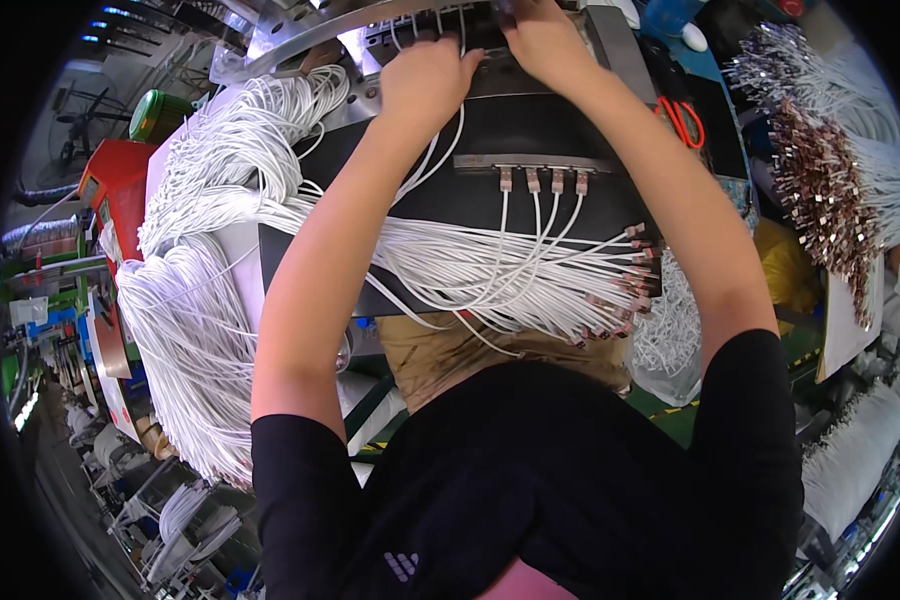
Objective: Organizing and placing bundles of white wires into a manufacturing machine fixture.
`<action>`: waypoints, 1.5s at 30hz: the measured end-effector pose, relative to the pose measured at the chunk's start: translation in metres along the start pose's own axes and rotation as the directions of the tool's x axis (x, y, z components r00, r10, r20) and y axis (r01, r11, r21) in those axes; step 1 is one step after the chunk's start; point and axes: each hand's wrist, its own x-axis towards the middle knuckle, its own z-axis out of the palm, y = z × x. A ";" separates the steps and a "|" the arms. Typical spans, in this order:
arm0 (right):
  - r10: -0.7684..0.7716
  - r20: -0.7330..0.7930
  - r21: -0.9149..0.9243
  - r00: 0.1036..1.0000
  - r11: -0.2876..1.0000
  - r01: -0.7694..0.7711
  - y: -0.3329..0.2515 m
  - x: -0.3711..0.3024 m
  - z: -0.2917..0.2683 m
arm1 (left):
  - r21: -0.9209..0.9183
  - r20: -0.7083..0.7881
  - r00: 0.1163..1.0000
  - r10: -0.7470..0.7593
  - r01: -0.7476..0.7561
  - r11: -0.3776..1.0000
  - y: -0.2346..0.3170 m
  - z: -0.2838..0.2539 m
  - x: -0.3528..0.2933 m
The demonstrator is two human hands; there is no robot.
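My left hand (425, 82) is at the metal fixture (375, 95) at the top, its fingers curled around white cables (458, 22) that run up into the fixture. Their tails drop below the palm toward the black work surface. My right hand (542, 42) reaches to the same fixture from the right; its fingertips are blurred and partly cut off by the upper edge. Between my forearms, a grey metal strip (535, 161) holds several small brownish connectors (558, 182) with white cables hanging from them. Below it lies a bundle of white cables (450, 255) with connector ends pointing right.
Large coils of white cable (185, 340) hang over the left side. A red machine housing (118, 180) stands beyond them. At right are cable bundles with copper-coloured ends (820, 190) and an orange cord (682, 122). A clear bag of white scraps (667, 335) is near my right elbow.
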 end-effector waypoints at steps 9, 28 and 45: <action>0.192 0.139 0.327 0.971 0.917 -0.229 -0.001 0.083 0.021 | 0.144 0.266 0.954 0.140 -0.183 0.973 -0.027 -0.028 -0.008; 0.144 0.418 0.146 0.897 0.964 -0.223 -0.078 -0.065 -0.157 | -0.570 0.145 0.980 0.139 -0.032 0.821 0.070 -0.114 -0.145; 0.254 0.103 0.243 0.962 0.931 -0.272 0.033 0.029 0.014 | -0.196 -0.042 0.998 -0.047 0.038 0.980 0.047 -0.062 -0.057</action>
